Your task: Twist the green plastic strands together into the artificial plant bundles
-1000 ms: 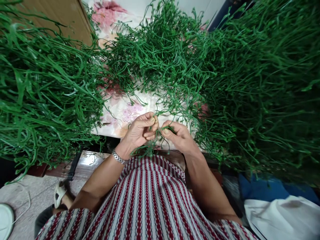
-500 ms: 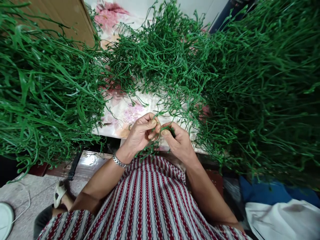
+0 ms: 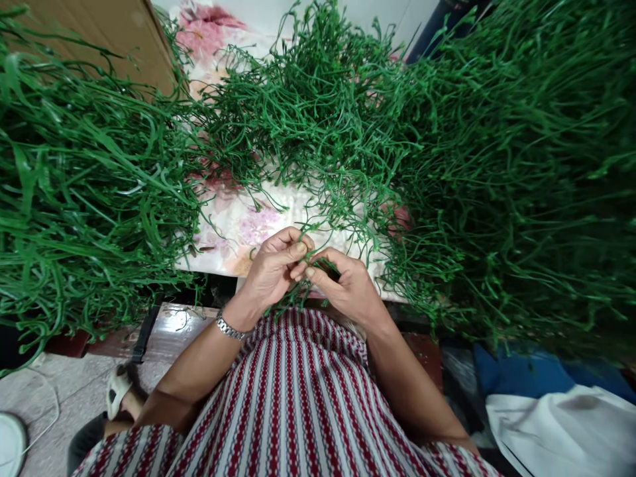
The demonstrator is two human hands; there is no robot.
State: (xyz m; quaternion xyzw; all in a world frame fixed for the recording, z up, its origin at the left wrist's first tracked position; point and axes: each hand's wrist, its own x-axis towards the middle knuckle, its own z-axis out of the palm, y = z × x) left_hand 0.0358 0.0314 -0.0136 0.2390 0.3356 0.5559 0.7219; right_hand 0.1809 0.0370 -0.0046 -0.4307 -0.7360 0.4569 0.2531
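Note:
My left hand (image 3: 273, 268), with a metal watch band at the wrist, is closed in a pinch on thin green plastic stems (image 3: 303, 291) that hang down between both hands. My right hand (image 3: 345, 285) is closed too, its fingers pinching the same small bunch of green stems right against the left fingertips. Both hands work just above my lap, in front of the near edge of a flowered cloth (image 3: 248, 225). A tangled heap of the same green stems (image 3: 322, 126) lies on the cloth just beyond the hands.
Large piles of green plastic grass-like stems rise on the left (image 3: 84, 192) and right (image 3: 527, 165). A cardboard box (image 3: 104, 33) stands at the back left. White cloth (image 3: 561, 430) and blue cloth (image 3: 521, 374) lie at lower right. A sandalled foot (image 3: 119, 387) rests on the floor.
My hands have closed in on each other, so the fingertips now touch over the green stems. The view has shifted slightly.

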